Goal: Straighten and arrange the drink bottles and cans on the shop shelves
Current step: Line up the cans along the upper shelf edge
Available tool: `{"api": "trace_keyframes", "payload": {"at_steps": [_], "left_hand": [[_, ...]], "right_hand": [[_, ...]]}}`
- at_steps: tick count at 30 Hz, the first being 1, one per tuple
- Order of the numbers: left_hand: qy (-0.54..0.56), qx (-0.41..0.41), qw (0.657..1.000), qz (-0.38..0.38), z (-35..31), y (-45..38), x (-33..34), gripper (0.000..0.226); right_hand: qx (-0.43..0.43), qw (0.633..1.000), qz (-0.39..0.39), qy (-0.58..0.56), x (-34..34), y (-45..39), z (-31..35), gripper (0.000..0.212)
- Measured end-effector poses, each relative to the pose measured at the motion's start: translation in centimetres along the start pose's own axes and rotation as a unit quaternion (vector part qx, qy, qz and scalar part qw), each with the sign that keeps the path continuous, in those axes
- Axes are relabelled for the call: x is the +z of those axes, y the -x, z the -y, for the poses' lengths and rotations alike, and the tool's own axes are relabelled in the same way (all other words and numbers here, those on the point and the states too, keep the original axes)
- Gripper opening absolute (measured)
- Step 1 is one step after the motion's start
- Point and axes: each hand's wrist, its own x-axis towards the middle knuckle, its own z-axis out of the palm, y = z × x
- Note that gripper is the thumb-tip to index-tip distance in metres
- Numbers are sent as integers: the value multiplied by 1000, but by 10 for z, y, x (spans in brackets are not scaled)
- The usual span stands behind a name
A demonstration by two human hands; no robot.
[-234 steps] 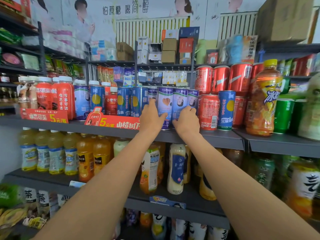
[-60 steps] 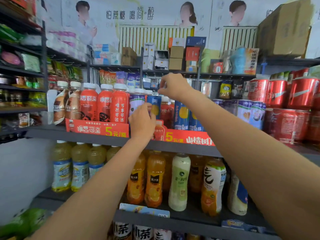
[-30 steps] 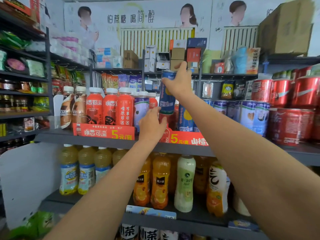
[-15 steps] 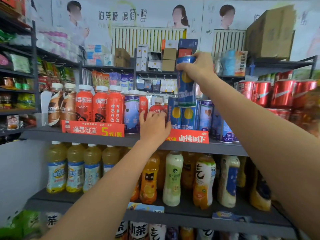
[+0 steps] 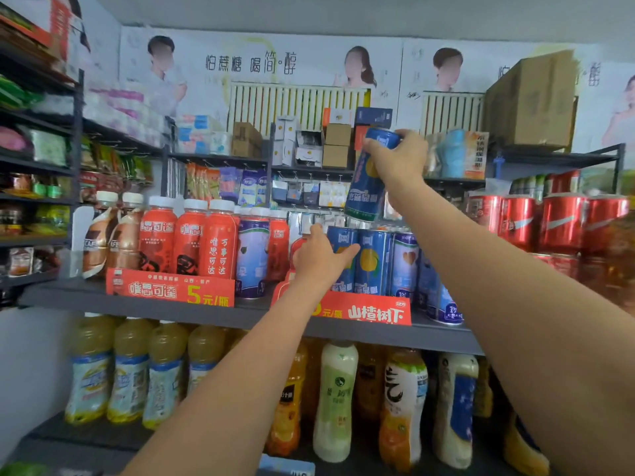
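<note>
My right hand [image 5: 398,156] grips a tall blue can with an orange fruit print [image 5: 369,180] by its top, holding it tilted in the air above the shelf row. Below it, my left hand [image 5: 318,257] rests with straight fingers against the front of a standing blue can [image 5: 338,266] on the grey upper shelf [image 5: 144,305]. More blue cans [image 5: 372,261] stand beside it, then purple-and-white cans [image 5: 405,262]. Red-orange bottles [image 5: 189,240] with white caps line the shelf to the left.
Red cola cans [image 5: 522,223] are stacked at the right. Red price strips [image 5: 171,288] front the shelf edge. The lower shelf holds yellow tea bottles [image 5: 92,369], orange juice and white bottles [image 5: 335,403]. Cardboard boxes [image 5: 531,101] sit on the top rack.
My right hand has lifted the blue can higher and tilted it over the row. My left hand slid right from the red bottles onto the front blue can.
</note>
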Motion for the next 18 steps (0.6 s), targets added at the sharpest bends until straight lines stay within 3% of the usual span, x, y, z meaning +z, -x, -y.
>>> {"api": "trace_keyframes", "payload": {"at_steps": [4,10,12,14,16,18], "left_hand": [[117,13,993,-7,-6,-12,-1,63],[138,7,990,-11,-8,-25,-2,48],[141,-3,990,-15,-7,-28,-1,45],[143,-11,990,-10,-7,-31,-1,41],[131,-8,991,-1,-6,-32,-2,41],[119,2,993,11,-4,-34,-5,49]], "right_hand": [[7,999,35,-6,20,-1,-16,45],[43,990,132,13,26,-13,-17,42],[63,979,192,12,23,-14,-20,50],[95,963,253,-9,19,-10,-25,72],[99,961,258,-27,16,-10,-31,87],[84,971,218,-53,17,-15,-34,88]]}}
